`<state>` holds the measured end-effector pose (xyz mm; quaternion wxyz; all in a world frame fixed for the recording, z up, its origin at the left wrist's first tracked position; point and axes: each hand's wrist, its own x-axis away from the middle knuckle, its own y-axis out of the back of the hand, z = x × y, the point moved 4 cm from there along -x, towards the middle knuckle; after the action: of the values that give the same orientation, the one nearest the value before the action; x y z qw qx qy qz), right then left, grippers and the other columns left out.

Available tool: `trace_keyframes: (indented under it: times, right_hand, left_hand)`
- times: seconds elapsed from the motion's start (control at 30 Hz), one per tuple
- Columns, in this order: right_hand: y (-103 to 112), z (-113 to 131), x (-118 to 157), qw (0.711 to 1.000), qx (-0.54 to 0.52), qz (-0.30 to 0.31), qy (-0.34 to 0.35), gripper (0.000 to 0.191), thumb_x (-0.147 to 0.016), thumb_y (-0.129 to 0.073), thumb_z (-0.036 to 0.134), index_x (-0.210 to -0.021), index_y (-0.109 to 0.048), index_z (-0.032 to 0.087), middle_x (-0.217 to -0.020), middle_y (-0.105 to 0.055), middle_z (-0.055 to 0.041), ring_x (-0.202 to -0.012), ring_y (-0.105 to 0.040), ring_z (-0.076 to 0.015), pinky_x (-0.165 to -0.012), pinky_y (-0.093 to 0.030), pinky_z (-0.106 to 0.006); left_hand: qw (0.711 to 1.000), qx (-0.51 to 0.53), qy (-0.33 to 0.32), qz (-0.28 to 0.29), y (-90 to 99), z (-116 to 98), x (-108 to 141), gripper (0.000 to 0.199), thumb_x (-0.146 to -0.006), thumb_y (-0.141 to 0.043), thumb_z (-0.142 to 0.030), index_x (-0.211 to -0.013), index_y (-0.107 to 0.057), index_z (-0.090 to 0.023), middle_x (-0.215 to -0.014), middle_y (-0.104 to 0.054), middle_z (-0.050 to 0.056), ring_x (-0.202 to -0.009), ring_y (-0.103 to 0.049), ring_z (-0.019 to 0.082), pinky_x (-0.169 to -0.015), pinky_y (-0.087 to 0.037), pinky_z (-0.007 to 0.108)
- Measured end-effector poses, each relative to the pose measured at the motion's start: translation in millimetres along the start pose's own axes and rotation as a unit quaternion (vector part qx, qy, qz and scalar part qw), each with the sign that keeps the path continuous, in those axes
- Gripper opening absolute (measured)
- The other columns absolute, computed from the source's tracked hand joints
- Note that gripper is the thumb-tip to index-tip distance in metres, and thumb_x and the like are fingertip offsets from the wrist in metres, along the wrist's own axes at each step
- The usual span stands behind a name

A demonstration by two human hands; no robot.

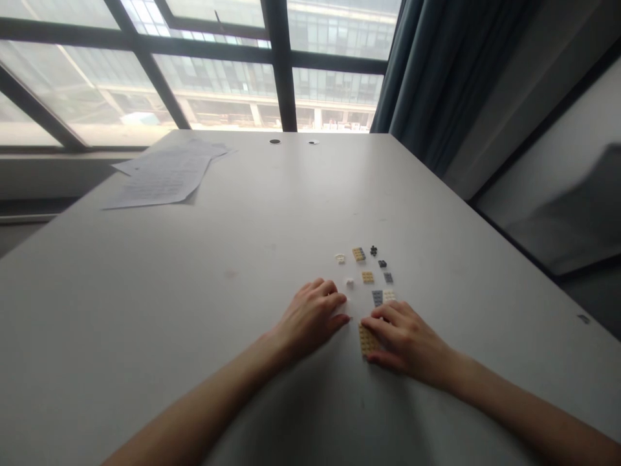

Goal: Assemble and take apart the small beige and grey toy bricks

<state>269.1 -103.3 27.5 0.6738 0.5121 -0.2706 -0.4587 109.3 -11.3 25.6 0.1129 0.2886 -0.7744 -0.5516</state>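
Note:
My right hand [407,340] grips a tan studded building plate [367,340] lying on the table, thumb at its near edge and fingers at the far one, covering its right part. To the left of it, my left hand [313,314] rests with thumb and index finger apart and nothing visible between them. Just beyond those fingertips lies a small white piece [350,283]. A grey plate [377,298] and a white plate [389,295] sit side by side past my right fingers, which partly hide the white one.
Farther out lie a tan plate [367,277], a tan-and-grey piece [359,254], a white piece [340,258], a small grey plate [388,277] and dark pieces [373,250]. Printed papers [165,175] cover the table's far left. A dark curtain [412,77] hangs beyond the right edge.

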Motion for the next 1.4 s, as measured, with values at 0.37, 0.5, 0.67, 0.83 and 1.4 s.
trace_keyframes:
  times: [0.37,0.5,0.67,0.83,1.4]
  right_hand:
    - [14,-24,24,1.000,0.013,0.015,-0.016,0.038,-0.083,-0.064,0.037,-0.117,-0.060,0.020,-0.108,-0.061,-0.0111,-0.100,-0.053,-0.0258,-0.090,-0.043,-0.043]
    - [13,-26,25,1.000,0.012,0.010,-0.007,0.040,-0.082,-0.064,0.037,-0.118,-0.059,0.020,-0.109,-0.060,-0.0114,-0.100,-0.053,-0.0263,-0.090,-0.044,-0.044]
    - [11,-27,27,1.000,0.016,-0.004,0.004,0.043,-0.082,-0.064,0.036,-0.121,-0.057,0.020,-0.110,-0.060,-0.0118,-0.102,-0.053,-0.0270,-0.090,-0.045,-0.044]
    - [9,-30,31,0.999,0.022,-0.023,0.017,0.046,-0.082,-0.065,0.036,-0.123,-0.056,0.019,-0.111,-0.061,-0.0124,-0.102,-0.055,-0.0267,-0.088,-0.047,-0.043]
    - [26,-10,10,0.974,-0.096,-0.200,0.048,0.022,-0.085,-0.061,0.020,-0.107,-0.062,0.018,-0.094,-0.060,-0.0080,-0.088,-0.058,-0.0198,-0.076,-0.051,-0.033]
  left_hand:
    - [0.999,-0.014,0.013,-0.029,-12.8,-14,-18,0.018,-0.082,-0.063,-0.035,-0.095,-0.065,-0.022,-0.099,-0.061,0.006,-0.094,-0.054,0.023,-0.085,-0.045,0.039]
    - [0.999,-0.010,0.018,-0.047,-12.0,-16,-18,0.023,-0.082,-0.064,-0.035,-0.101,-0.063,-0.023,-0.101,-0.062,0.005,-0.094,-0.056,0.023,-0.086,-0.046,0.039]
    - [0.993,0.007,0.043,-0.106,-0.2,-4,-7,0.033,-0.082,-0.063,-0.039,-0.112,-0.059,-0.023,-0.100,-0.062,0.005,-0.090,-0.057,0.021,-0.081,-0.049,0.036]
    - [0.986,0.013,0.062,-0.155,19.3,19,16,0.025,-0.085,-0.059,-0.038,-0.104,-0.062,-0.021,-0.098,-0.062,0.005,-0.090,-0.059,0.021,-0.080,-0.050,0.036]
    - [0.892,-0.024,0.298,-0.339,105.1,118,136,0.024,-0.081,-0.061,-0.040,-0.089,-0.066,-0.018,-0.078,-0.059,-0.002,-0.062,-0.052,0.010,-0.062,-0.044,0.022]
